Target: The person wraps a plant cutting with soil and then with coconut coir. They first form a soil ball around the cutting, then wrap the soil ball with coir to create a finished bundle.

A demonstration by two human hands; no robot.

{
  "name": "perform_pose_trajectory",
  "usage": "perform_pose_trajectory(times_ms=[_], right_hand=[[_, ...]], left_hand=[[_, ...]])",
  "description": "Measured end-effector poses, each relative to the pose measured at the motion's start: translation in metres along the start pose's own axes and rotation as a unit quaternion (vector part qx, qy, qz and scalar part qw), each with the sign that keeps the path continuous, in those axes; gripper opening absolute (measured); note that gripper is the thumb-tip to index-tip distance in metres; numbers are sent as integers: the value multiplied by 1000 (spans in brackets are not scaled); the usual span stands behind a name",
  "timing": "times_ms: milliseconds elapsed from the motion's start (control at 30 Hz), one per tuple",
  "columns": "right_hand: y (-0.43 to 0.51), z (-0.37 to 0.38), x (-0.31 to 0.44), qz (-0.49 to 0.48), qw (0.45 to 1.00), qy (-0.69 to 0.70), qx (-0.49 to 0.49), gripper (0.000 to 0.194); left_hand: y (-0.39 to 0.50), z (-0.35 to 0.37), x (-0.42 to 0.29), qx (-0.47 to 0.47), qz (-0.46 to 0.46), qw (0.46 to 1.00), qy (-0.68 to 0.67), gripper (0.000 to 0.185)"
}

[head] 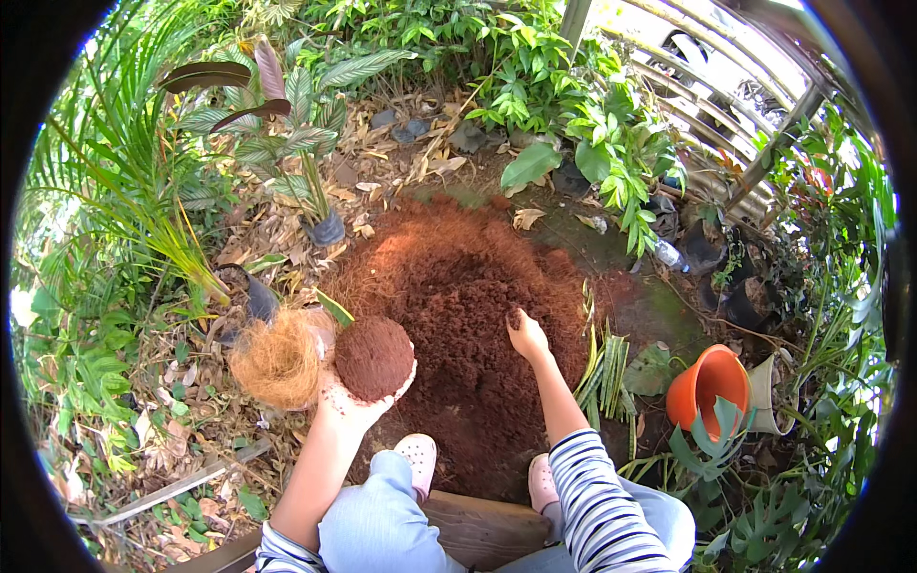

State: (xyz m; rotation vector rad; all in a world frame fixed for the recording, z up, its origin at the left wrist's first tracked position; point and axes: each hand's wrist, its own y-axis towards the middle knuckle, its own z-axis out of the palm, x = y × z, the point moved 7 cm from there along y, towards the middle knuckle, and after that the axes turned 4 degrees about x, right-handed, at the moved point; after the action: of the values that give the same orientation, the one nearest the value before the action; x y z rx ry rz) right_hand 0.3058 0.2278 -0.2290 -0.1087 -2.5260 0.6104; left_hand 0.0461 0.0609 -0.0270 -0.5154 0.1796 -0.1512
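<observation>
My left hand [364, 401] holds up a ball of dark brown coconut fibre or moss [375, 358] from below, on its palm. A green leaf piece [334, 306] with a yellow edge stands at the ball's upper left. Beside this hand, to the left, is a tangle of light coconut fibre [276, 358]. My right hand [529, 338] is at the right part of a mound of dark brown coir or soil [458, 336], its fingertips in or against the loose material. Whether its fingers grip some cannot be told.
Cut snake plant leaves [610, 376] lie right of the mound. Farther right, an orange plastic pot [698, 387] lies tipped beside a pale pot [768, 394]. A clear plastic bottle [670, 254] is at the upper right. A potted striped-leaf plant [324, 228] stands upper left. A wooden plank [483, 530] is below me.
</observation>
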Motion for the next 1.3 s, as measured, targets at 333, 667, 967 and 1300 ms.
perform_pose_trajectory(times_ms=[333, 667, 967, 1300], right_hand=[[-24, -28, 23, -36, 998, 43, -25, 41], [-8, 10, 16, 3, 997, 1, 73, 51], [-2, 35, 2, 2, 992, 91, 87, 37], [4, 21, 17, -41, 997, -5, 71, 35]], left_hand=[[-8, 9, 5, 0, 12, 1000, 5, 43], [-4, 5, 7, -1, -11, 1000, 11, 41], [-7, 4, 3, -9, -9, 1000, 18, 41], [-9, 2, -1, -15, -2, 1000, 17, 39]])
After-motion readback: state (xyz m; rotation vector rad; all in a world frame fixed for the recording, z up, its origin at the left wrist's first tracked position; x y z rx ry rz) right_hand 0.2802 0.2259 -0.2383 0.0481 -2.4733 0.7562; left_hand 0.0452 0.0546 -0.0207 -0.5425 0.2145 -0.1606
